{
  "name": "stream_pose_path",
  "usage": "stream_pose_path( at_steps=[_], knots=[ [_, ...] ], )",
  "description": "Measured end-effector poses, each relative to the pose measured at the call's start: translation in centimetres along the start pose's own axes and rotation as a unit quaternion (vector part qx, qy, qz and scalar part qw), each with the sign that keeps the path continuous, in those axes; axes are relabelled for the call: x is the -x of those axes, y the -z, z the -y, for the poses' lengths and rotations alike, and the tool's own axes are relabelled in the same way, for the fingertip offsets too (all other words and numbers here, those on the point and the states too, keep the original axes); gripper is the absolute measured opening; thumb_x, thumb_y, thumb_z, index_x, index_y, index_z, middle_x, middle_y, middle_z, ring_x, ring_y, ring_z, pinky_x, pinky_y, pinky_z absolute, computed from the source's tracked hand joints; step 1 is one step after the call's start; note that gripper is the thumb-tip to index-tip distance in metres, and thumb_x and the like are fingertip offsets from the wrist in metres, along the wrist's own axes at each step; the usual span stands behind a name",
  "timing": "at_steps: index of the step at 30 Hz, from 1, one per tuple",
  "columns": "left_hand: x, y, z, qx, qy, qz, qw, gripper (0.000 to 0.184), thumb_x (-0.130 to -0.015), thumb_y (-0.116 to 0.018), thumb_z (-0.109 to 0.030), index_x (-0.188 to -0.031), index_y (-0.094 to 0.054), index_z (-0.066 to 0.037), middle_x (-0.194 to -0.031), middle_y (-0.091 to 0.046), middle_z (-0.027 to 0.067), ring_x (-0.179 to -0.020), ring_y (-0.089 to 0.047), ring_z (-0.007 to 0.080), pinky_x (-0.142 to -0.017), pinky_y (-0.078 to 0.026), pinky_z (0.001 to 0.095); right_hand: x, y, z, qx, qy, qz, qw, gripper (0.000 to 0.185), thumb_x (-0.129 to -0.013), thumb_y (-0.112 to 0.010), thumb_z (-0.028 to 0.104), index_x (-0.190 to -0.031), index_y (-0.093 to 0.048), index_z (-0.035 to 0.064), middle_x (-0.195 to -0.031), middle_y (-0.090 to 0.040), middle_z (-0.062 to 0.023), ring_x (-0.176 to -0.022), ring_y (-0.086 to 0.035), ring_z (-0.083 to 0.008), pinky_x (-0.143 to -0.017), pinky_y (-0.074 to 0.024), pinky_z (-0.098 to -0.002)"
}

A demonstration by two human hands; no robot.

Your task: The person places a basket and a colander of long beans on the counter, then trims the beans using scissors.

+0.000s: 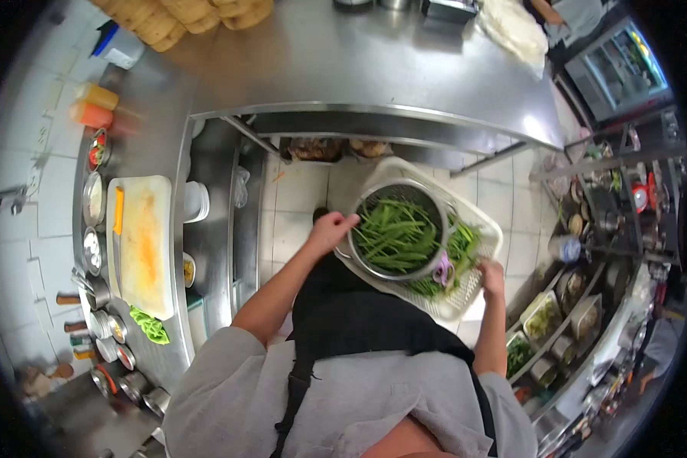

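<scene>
A cream plastic crate point(482, 219) is held in front of my black apron. In it sits a metal colander point(429, 185) heaped with long green pods point(397, 237), which look like green beans. Loose greens point(462, 248) and a purple onion piece point(443, 269) lie beside the colander, to its right. My left hand point(333, 231) is closed at the crate's left rim, thumb close to the colander's edge. On the right rim, my right hand point(491, 276) is closed too. The undersides of both grips are hidden.
A steel table point(359, 69) spans the front, with bread point(183, 15) on it. The left counter bears a stained cutting board point(146, 244), an orange-handled knife point(118, 210) and lettuce point(149, 326). Shelves with food tubs point(540, 314) stand at right. Another person point(576, 19) is at the top right.
</scene>
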State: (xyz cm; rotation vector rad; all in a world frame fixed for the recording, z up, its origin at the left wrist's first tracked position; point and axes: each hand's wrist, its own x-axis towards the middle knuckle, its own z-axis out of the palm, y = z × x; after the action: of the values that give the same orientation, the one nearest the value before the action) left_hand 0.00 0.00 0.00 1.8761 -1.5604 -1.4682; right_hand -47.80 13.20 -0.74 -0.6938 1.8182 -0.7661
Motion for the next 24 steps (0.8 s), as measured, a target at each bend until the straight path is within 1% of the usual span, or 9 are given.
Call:
stream_pose_path(
  at_steps=[1,2,3,4,7,13,19,23,24],
  knots=[
    [-1.4,-1.4,-2.0,-0.005,-0.019,0.015,1.000,0.058,-0.092,-0.069,-0.059,-0.085,-0.068,-0.002,-0.073,-0.063,0.0068,-0.070,-0.057,0.0152,-0.066,-0.048,0.0341,-0.7,2.2,-0.4,0.028,0.009,-0.031,0.999,0.025,-0.085,-0.069,0.025,-0.103,-0.075,0.0088,-0.096,-0.074,-0.0149,-0.094,-0.066,-0.0302,-0.089,-0.0490,-0.0469],
    [-2.5,-2.8,-4.6,-0.005,-0.028,0.045,0.999,0.058,-0.092,-0.068,-0.059,-0.084,-0.068,-0.002,-0.073,-0.063,0.0064,-0.069,-0.056,0.0149,-0.065,-0.048,0.0342,-1.9,5.6,-2.6,0.351,0.264,-0.069,0.896,0.022,-0.087,-0.062,0.019,-0.102,-0.074,0.0088,-0.091,-0.071,-0.0170,-0.093,-0.064,-0.0345,-0.090,-0.0488,-0.0471],
    [-1.0,-5.4,-8.5,0.058,-0.073,0.077,0.993,0.057,-0.092,-0.068,-0.059,-0.083,-0.067,-0.002,-0.073,-0.062,0.0061,-0.069,-0.056,0.0146,-0.064,-0.047,0.0344,2.3,12.1,2.5,0.394,0.298,-0.165,0.854,0.022,-0.087,-0.058,0.016,-0.101,-0.074,0.0091,-0.090,-0.069,-0.0184,-0.092,-0.063,-0.0373,-0.089,-0.0486,-0.0475],
    [-0.2,-7.8,-10.9,0.107,-0.115,0.101,0.982,0.057,-0.093,-0.068,-0.059,-0.083,-0.067,-0.002,-0.073,-0.062,0.0058,-0.068,-0.055,0.0144,-0.062,-0.047,0.0346,6.4,16.2,6.2,0.333,0.240,-0.157,0.898,0.024,-0.087,-0.058,0.017,-0.102,-0.073,0.0075,-0.091,-0.069,-0.0189,-0.092,-0.063,-0.0393,-0.087,-0.0489,-0.0492],
    [4.4,2.3,-13.0,0.055,-0.170,0.078,0.981,0.057,-0.093,-0.068,-0.059,-0.083,-0.066,-0.002,-0.072,-0.060,0.0045,-0.068,-0.054,0.0134,-0.060,-0.046,0.0344,11.2,7.4,8.6,0.153,0.107,-0.119,0.975,0.026,-0.094,-0.056,0.013,-0.108,-0.072,-0.0025,-0.084,-0.071,-0.0079,-0.083,-0.065,-0.0216,-0.082,-0.0501,-0.0380],
    [2.6,7.8,-21.7,0.049,-0.235,0.015,0.971,0.063,-0.093,-0.064,-0.062,-0.087,-0.067,0.000,-0.076,-0.065,0.0101,-0.070,-0.059,0.0186,-0.063,-0.048,0.0368,10.1,8.8,17.7,-0.077,0.244,-0.102,0.961,0.033,-0.096,-0.053,0.010,-0.124,-0.062,-0.0037,-0.110,-0.068,-0.0088,-0.096,-0.061,-0.0169,-0.084,-0.0477,-0.0315],
    [-1.8,17.5,-24.3,-0.011,-0.246,-0.088,0.965,0.069,-0.093,-0.060,-0.067,-0.087,-0.068,0.001,-0.078,-0.067,0.0156,-0.073,-0.064,0.0271,-0.071,-0.051,0.0402,0.5,3.8,26.6,-0.048,0.287,-0.067,0.954,0.033,-0.097,-0.054,0.013,-0.125,-0.062,-0.0031,-0.103,-0.065,-0.0049,-0.087,-0.057,-0.0142,-0.077,-0.0455,-0.0290],
    [-6.0,22.4,-22.7,-0.033,-0.206,-0.173,0.963,0.073,-0.091,-0.057,-0.071,-0.090,-0.069,0.001,-0.083,-0.069,0.0204,-0.078,-0.067,0.0335,-0.073,-0.052,0.0439,-6.6,-1.8,33.0,0.111,0.300,-0.077,0.944,0.023,-0.097,-0.057,0.019,-0.105,-0.066,-0.0001,-0.088,-0.061,0.0008,-0.079,-0.052,-0.0115,-0.070,-0.0414,-0.0281],
    [-6.1,23.8,-22.5,-0.036,-0.192,-0.179,0.964,0.073,-0.091,-0.056,-0.071,-0.091,-0.069,0.001,-0.084,-0.069,0.0210,-0.079,-0.067,0.0337,-0.074,-0.052,0.0442,-7.4,-4.6,34.6,0.033,0.271,-0.090,0.958,0.021,-0.097,-0.057,0.021,-0.097,-0.066,0.0016,-0.084,-0.058,0.0022,-0.077,-0.051,-0.0109,-0.069,-0.0406,-0.0281]
  ],
)
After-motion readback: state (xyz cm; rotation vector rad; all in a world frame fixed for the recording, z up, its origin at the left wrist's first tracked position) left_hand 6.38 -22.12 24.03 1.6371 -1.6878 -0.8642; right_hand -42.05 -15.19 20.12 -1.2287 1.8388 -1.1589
